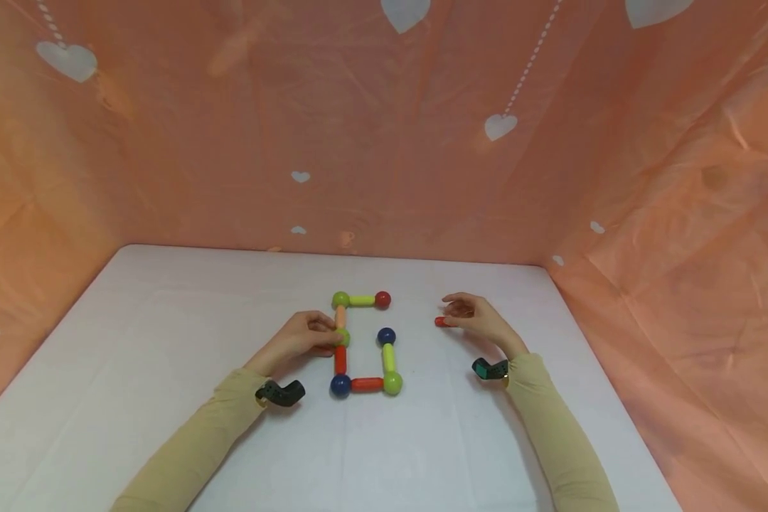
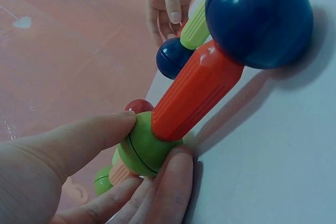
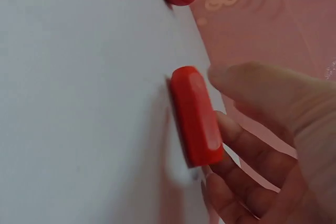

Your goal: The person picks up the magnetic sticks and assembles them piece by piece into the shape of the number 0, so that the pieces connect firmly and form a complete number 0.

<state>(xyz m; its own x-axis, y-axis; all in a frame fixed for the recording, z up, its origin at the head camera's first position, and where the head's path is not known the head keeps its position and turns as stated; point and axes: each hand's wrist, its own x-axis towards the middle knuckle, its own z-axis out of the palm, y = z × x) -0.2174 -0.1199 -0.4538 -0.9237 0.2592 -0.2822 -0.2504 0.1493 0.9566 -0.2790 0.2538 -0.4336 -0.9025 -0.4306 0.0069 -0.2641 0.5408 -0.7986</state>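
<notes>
My left hand pinches a green ball between thumb and fingers. That ball sits midway along the left side of a joined figure of balls and rods. From it a red rod leads to a large blue ball, and an orange rod leads to another green ball. My right hand is by a loose red rod, its thumb and fingers spread around it. In the right wrist view the thumb tip stands slightly off the rod's upper end, and the fingers lie along its far side.
At the figure's far end a yellow-green rod bears a red ball. A red rod, a green ball, a yellow-green rod and a dark blue ball form its near part. Orange cloth surrounds the white table.
</notes>
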